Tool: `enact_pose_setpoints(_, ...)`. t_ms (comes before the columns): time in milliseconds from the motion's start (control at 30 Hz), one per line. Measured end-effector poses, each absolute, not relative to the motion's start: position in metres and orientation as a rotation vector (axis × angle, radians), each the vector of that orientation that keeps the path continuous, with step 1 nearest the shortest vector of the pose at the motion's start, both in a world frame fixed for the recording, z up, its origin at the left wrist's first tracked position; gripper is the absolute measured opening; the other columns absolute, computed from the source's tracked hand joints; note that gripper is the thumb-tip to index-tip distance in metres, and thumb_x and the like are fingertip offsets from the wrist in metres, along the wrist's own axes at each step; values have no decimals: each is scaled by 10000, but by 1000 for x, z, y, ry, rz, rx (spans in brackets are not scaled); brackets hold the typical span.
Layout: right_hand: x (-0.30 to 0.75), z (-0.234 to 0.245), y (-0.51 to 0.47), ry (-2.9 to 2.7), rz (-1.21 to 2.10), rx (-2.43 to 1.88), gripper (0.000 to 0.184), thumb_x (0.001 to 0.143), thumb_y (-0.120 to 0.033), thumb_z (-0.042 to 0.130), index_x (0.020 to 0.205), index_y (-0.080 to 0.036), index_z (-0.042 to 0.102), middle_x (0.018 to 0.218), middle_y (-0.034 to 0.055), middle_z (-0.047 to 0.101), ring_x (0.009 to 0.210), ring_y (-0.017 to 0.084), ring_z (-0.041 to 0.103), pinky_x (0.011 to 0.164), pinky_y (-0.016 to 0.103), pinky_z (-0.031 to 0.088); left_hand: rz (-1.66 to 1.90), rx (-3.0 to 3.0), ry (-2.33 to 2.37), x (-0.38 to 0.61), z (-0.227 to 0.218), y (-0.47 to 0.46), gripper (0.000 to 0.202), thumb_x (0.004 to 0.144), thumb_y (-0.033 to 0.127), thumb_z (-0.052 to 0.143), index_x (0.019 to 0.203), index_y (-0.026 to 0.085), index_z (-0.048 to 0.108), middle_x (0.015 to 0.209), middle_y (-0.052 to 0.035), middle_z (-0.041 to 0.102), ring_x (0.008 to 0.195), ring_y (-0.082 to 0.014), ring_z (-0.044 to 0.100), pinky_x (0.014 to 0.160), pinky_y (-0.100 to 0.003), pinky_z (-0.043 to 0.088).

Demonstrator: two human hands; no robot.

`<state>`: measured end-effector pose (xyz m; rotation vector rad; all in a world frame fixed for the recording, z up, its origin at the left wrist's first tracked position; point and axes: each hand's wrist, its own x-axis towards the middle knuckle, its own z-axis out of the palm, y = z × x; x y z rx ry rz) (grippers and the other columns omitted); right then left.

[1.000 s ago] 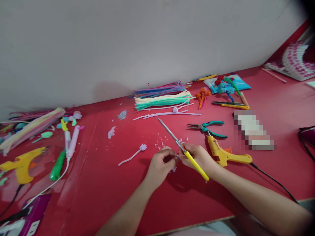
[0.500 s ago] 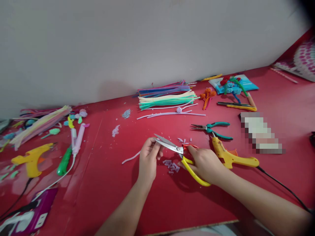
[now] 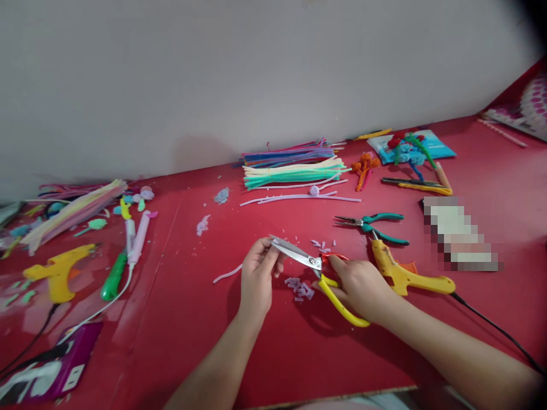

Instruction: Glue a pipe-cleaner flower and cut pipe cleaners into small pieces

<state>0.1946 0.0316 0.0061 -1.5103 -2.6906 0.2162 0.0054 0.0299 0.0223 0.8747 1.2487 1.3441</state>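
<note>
Head view: near the front edge of the red bench (image 3: 299, 359), the left hand (image 3: 256, 280) pinches a thin lilac fuzzy stick (image 3: 226, 274) that runs left, and the right hand (image 3: 359, 286) grips yellow-handled steel scissors (image 3: 299, 256) whose blades point left at those fingertips.
</note>
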Motion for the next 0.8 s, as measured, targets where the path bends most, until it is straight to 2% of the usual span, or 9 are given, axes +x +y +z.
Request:
enact_pose_setpoints(200,195,6,31,-2699,192,-1506,353,811,-486,298,778,-165,442,542,29,575,444,146,493,464,280,98,1339,884,1244,5,23,30,93,775,252,492,743,167,508,582,35,473,477,-50,384,436,-176,276)
enact_pose_setpoints(800,195,9,32,-2704,189,-1530,331,779,-485,371,755,-162,439,537,29,581,456,154,513,456,267,104,1331,899,1254,4,22,29,111,775,268,488,781,166,531,597,22,497,482,-56,399,439,-175,294)
